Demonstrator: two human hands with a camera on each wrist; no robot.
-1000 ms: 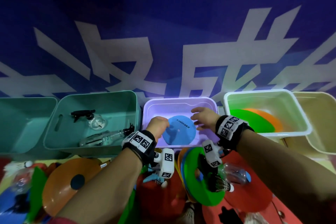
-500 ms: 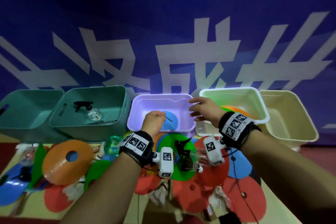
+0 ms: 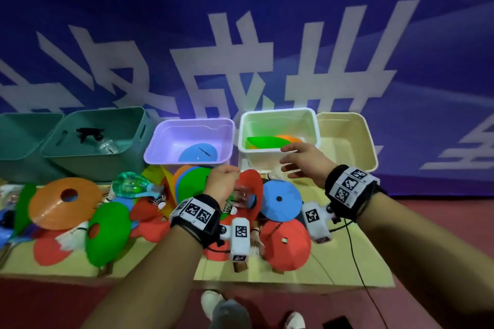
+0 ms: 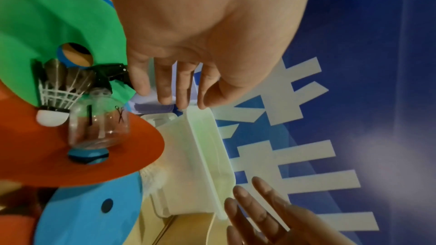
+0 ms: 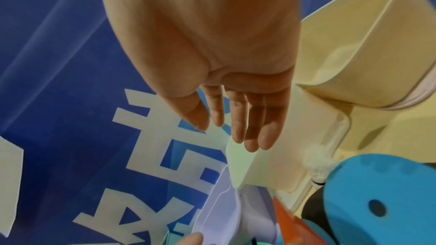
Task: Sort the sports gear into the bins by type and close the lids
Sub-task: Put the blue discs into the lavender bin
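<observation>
Below the lilac plastic bin (image 3: 187, 141), at its 6 o'clock on the tabletop (image 3: 160, 262), lies a flat green foam disc (image 3: 196, 181) (light, floppy, best pinched at its rim), with left hand (image 3: 223, 184) and right hand (image 3: 304, 164) hovering, fingers (image 5: 250, 128) loose and empty.

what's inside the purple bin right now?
The purple plastic bin holds one flat blue disc with dark lettering, lying on the floor of the bin. The bin's near wall hides the disc's front edge and the floor below it; nothing else shows inside.
</observation>
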